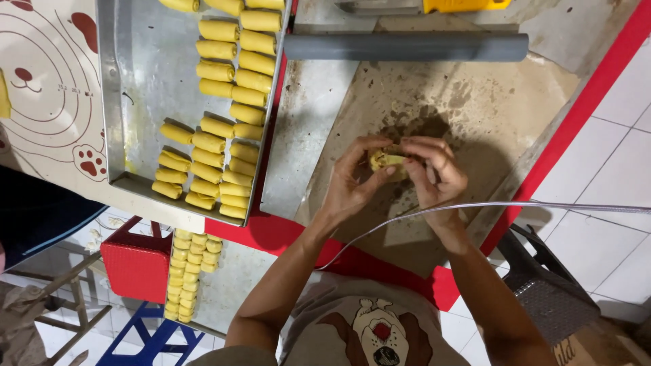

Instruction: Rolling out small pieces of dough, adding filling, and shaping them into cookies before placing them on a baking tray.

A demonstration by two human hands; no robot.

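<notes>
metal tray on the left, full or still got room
Partly full: the metal tray holds yellow dough rolls along its right side, while its left part is bare metal.

Illumination is bright and even, from overhead. The metal tray (129,102) shows soft glare. Both hands cast a diffuse shadow on the work surface (475,115). Focus is sharp centrally; edges show slight wide-angle distortion.

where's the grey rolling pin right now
In the head view the grey rolling pin lies crosswise at the top centre of the worktable, just right of the metal tray of yellow rolls and above both hands.
</notes>
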